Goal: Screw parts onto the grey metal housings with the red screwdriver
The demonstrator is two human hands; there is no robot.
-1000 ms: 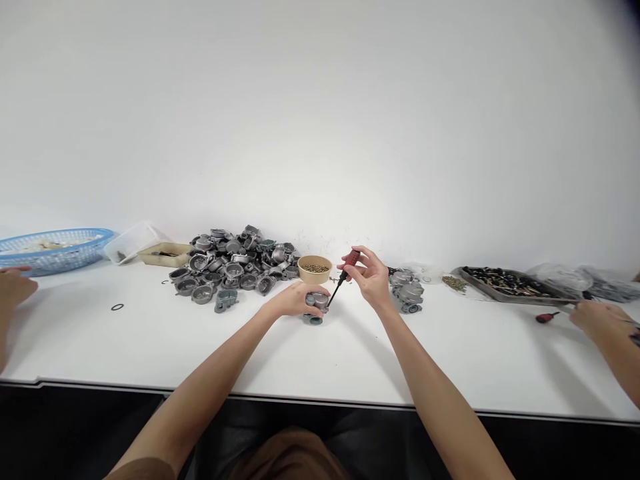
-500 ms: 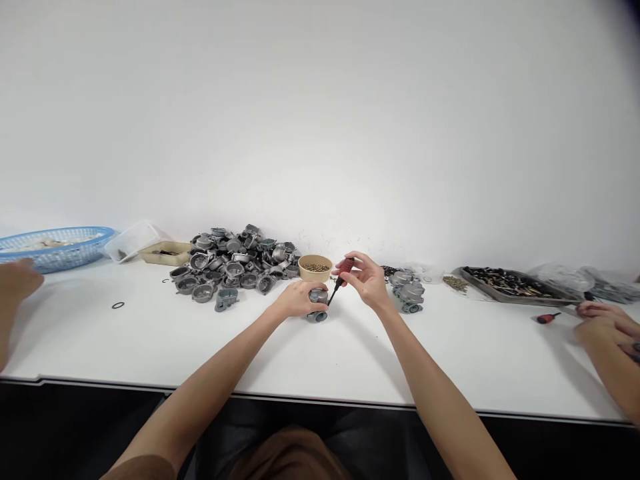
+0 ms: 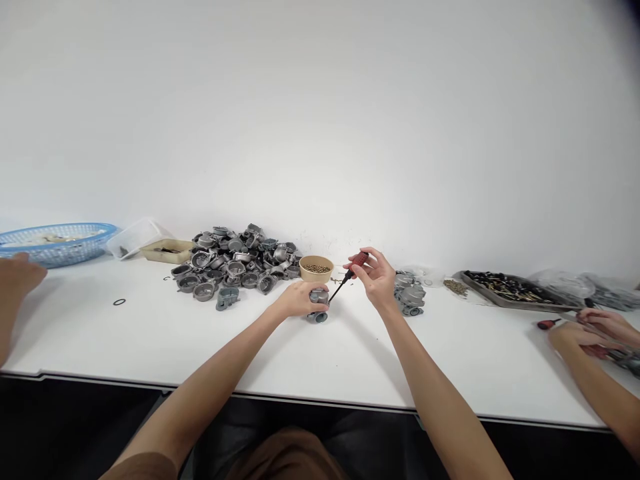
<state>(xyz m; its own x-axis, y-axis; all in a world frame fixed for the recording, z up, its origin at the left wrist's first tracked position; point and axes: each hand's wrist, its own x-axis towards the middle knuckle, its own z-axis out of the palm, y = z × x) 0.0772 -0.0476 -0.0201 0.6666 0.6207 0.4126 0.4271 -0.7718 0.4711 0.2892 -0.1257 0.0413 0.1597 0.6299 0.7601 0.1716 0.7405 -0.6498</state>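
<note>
My left hand (image 3: 299, 299) is closed around a small grey metal carburetor (image 3: 319, 316) standing on the white table, its round opening towards me. In my right hand (image 3: 376, 275) is a screwdriver (image 3: 358, 261) with a red and black handle, gripped by the fingers. Its dark shaft slants down to the left, and the tip meets the carburetor's right side. Whether the tip sits on a screw is too small to tell. Just behind the carburetor stands a tan bowl (image 3: 316, 260) of small brass-coloured parts.
A heap of grey carburetor bodies (image 3: 235, 263) lies left of the bowl. Further left are a tan tray (image 3: 167, 259), a clear bin and a blue basket (image 3: 75, 252). Assembled carburetors (image 3: 410, 297) stand at right, before a dark tray (image 3: 515, 303). Other people's hands work at both sides.
The screwdriver handle has tipped further right with my right hand, its tip staying at the carburetor. My left hand keeps its hold. The co-worker's hands at right have moved.
</note>
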